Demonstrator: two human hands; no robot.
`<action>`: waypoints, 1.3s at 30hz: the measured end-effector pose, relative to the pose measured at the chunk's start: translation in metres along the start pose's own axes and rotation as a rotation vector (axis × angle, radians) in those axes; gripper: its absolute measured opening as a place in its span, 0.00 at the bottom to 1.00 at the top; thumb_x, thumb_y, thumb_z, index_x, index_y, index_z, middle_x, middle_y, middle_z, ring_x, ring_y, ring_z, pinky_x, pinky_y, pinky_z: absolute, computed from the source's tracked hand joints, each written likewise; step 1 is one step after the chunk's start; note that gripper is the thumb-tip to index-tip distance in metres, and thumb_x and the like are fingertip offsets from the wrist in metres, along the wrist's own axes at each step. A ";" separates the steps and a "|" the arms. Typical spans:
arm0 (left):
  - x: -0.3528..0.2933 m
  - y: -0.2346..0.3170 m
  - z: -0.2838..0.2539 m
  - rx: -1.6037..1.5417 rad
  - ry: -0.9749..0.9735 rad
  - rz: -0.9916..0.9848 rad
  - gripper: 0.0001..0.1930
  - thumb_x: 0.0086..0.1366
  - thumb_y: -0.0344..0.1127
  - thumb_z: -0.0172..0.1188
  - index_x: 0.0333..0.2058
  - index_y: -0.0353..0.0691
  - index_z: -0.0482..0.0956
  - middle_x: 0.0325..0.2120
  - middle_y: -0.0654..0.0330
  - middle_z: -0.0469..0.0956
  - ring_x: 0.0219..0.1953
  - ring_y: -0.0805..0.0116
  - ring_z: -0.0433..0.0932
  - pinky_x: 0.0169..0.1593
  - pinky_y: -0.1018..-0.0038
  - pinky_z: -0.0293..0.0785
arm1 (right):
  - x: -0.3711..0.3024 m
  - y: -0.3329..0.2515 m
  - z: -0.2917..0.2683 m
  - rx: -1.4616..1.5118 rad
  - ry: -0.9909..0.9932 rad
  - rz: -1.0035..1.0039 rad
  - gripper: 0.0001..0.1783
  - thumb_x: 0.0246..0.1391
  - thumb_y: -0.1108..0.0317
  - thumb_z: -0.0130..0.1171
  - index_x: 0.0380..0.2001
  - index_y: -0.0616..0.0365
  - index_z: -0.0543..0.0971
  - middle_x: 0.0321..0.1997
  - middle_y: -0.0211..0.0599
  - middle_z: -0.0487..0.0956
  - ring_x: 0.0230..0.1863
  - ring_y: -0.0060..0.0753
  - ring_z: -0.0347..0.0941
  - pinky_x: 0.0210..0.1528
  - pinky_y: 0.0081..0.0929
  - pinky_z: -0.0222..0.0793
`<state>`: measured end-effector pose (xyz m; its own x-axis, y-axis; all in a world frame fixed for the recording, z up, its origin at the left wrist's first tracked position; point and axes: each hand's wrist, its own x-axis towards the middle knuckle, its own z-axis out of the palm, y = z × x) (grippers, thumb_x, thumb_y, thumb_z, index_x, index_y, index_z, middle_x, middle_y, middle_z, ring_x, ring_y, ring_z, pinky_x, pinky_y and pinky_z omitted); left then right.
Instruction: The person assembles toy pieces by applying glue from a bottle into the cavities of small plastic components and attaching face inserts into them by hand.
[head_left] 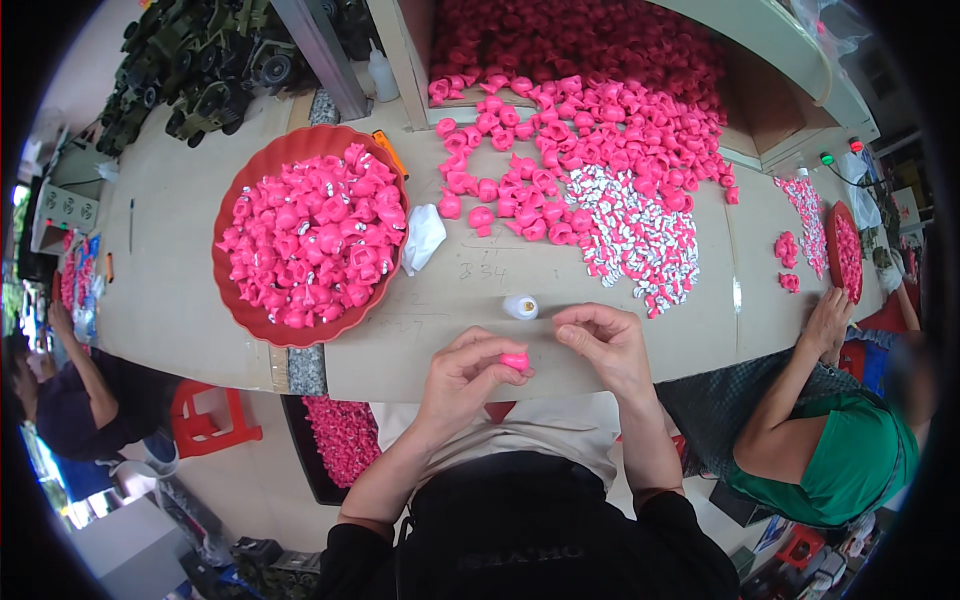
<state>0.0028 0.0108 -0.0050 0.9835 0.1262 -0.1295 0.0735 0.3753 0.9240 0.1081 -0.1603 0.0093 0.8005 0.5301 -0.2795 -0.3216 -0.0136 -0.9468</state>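
Note:
My left hand (468, 378) pinches a glossy pink plastic piece (514, 361) between thumb and fingers, just over the table's near edge. To its right, my right hand (608, 345) has thumb and forefinger drawn together; whatever sits between them, if anything, is too small to make out. A small white bottle (520, 307) with a nozzle stands on the table just beyond both hands. Farther off lies a pile of small white-and-pink parts (640, 240), touching a large heap of hollow pink pieces (610, 130) that spills out of a shelf opening.
A red scalloped bowl (232, 290) full of pink pieces stands at left, with a crumpled white cloth (424, 240) and an orange-handled cutter (390, 155) beside it. Dark green toy vehicles (215, 70) pile up at far left. A person in green (830, 450) works at right, another at far left.

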 end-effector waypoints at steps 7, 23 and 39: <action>-0.002 0.005 0.003 -0.112 0.035 -0.070 0.12 0.57 0.17 0.56 0.41 0.31 0.75 0.37 0.56 0.75 0.38 0.71 0.77 0.42 0.77 0.76 | -0.005 -0.014 0.006 -0.054 -0.147 -0.002 0.08 0.48 0.78 0.61 0.34 0.66 0.80 0.30 0.31 0.79 0.31 0.17 0.72 0.35 0.15 0.68; -0.003 -0.006 0.003 0.063 0.007 0.019 0.08 0.57 0.16 0.55 0.35 0.31 0.78 0.34 0.53 0.78 0.34 0.71 0.78 0.38 0.78 0.75 | -0.014 0.006 0.010 -0.107 -0.129 -0.121 0.05 0.43 0.80 0.64 0.27 0.62 0.81 0.32 0.35 0.79 0.31 0.20 0.74 0.33 0.17 0.70; -0.002 -0.004 0.002 0.112 0.023 -0.016 0.05 0.53 0.20 0.60 0.30 0.34 0.81 0.32 0.55 0.80 0.35 0.70 0.79 0.39 0.75 0.76 | -0.019 0.000 0.013 -0.343 -0.089 -0.258 0.06 0.39 0.80 0.67 0.25 0.61 0.82 0.29 0.36 0.79 0.30 0.23 0.73 0.31 0.19 0.67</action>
<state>0.0013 0.0069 -0.0080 0.9781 0.1425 -0.1520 0.1089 0.2723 0.9560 0.0861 -0.1595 0.0170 0.7810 0.6240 -0.0259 0.0825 -0.1441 -0.9861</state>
